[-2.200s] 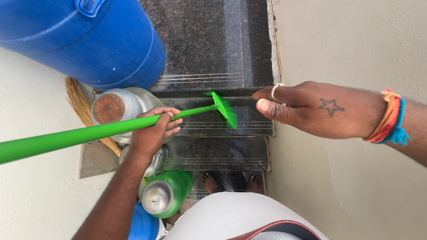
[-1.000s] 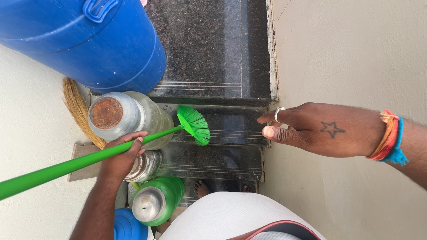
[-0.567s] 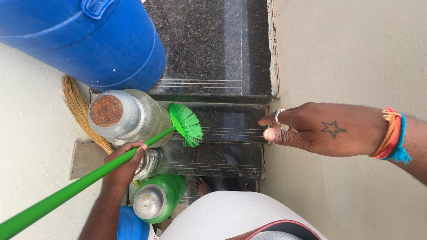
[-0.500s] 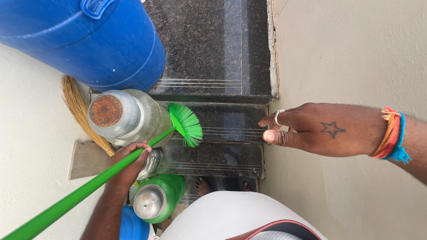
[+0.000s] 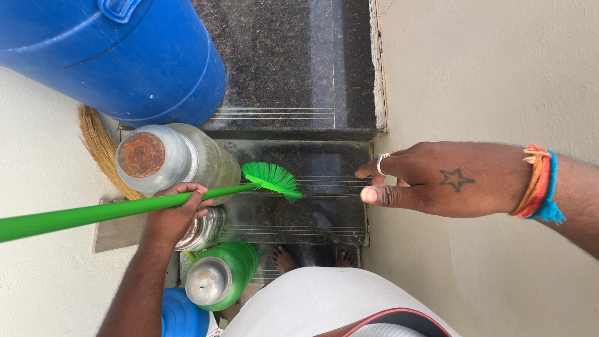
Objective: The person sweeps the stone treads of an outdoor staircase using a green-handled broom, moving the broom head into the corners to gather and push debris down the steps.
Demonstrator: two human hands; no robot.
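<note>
My left hand [image 5: 176, 211] grips the green handle of a green broom [image 5: 112, 211]. Its green bristle head [image 5: 273, 178] rests on a dark granite step [image 5: 293, 206]. My right hand [image 5: 430, 180], with a ring, a star mark and coloured thread bands at the wrist, presses flat against the cream wall [image 5: 499, 81] on the right, fingers toward the step's edge. It holds nothing. My bare feet [image 5: 286, 257] stand on a lower step.
A big blue drum [image 5: 118, 56] stands at upper left. Below it are a clear jar with a rusty lid [image 5: 168, 159], a straw broom [image 5: 100, 146], a smaller metal-lidded jar [image 5: 203, 229], a green jar [image 5: 224, 274] and a blue container [image 5: 184, 318]. A cream wall lies left.
The broom head has swept back to the right along the step and its handle has levelled out. My right hand has stayed on the wall.
</note>
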